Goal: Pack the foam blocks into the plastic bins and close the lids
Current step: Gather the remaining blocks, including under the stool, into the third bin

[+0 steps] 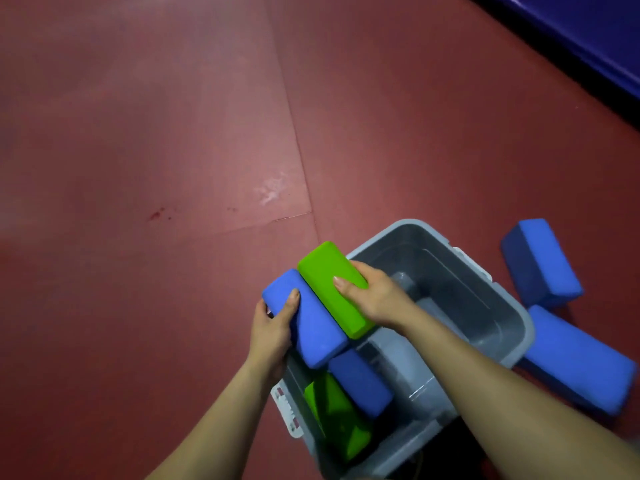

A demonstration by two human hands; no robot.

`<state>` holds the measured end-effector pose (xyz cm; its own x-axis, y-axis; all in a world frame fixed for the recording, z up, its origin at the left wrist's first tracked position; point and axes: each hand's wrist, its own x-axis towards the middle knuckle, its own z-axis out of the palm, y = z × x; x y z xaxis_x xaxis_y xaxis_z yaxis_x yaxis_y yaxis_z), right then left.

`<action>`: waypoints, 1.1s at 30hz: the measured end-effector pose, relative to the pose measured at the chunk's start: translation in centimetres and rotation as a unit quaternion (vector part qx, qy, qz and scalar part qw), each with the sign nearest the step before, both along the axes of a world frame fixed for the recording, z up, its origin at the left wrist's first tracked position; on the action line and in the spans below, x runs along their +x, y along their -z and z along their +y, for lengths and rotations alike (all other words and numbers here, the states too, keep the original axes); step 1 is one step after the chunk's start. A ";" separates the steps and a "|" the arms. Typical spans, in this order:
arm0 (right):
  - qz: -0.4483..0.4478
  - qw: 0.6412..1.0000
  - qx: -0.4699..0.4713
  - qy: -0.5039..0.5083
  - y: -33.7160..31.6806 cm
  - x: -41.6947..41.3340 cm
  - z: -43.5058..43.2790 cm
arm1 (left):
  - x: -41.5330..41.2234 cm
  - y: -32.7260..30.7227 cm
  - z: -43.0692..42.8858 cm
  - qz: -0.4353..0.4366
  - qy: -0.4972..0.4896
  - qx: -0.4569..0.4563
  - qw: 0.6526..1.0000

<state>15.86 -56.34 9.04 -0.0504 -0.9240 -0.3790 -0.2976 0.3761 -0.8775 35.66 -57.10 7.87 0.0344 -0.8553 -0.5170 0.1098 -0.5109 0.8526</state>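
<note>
Grey bin (pixel 519 322) sits on the red floor (pixel 138 168), open at the top. Both hands are over the bin's far-left corner, each with one foam block.

Left hand (pixel 273 327) is clamped on the held blue block (pixel 311 323) - thumb on the top face, the other fingers wrapped round the far end on the outer side. That block hangs above the bin's left rim, partly outside the bin's outline.

Right hand (pixel 370 296) grips the held green block (pixel 329 275) from the bin side, with the thumb laid on the top face and the fingers curled over the right edge. The green one lies just beside the held blue block, long sides touching or nearly so; I cannot tell which. Its far end pokes out past the bin's far-left corner.

Inside the bin, near-left part: the inner blue block (pixel 360 382) lies tilted directly under the held blue block, and the inner green block (pixel 339 420) sits lower, toward the bin's near wall, partly under the inner blue block. The rest of the bin's bottom shows bare grey plastic.

Outside, right of the bin - two more on the floor: the far loose block (pixel 543 265) stands apart from the bin's right wall, and the near loose block (pixel 581 362) lies right against the bin's right rim.

A white latch (pixel 287 407) is on the bin's left end, beside the left forearm.
</note>
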 end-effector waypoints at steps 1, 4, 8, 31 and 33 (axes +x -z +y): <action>0.001 1.000 0.004 -0.004 -0.5 0.2 -0.2 | 0.2 -0.3 0.0 0.001 -0.005 0.005 1.000; 0.007 1.000 0.005 -0.009 -1.6 0.6 -0.6 | 0.6 -0.9 -0.5 0.009 -0.018 0.011 1.000; 0.010 1.000 0.006 -0.014 -1.9 0.9 -1.4 | 0.8 -1.1 -1.1 0.005 -0.024 0.011 1.000; 0.007 0.992 0.042 -0.115 2.2 3.0 -2.8 | 3.7 1.7 0.5 -0.124 -0.073 -0.029 0.989; 0.009 0.993 0.028 -0.114 2.5 2.5 -3.3 | 3.8 1.7 0.4 -0.145 -0.066 -0.034 0.987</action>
<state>18.38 -59.64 6.51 0.1501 -0.8896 -0.4315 -0.3965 0.3456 -0.8505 39.47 -56.68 6.20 0.2867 -0.8660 -0.4097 -0.0826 -0.4484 0.8900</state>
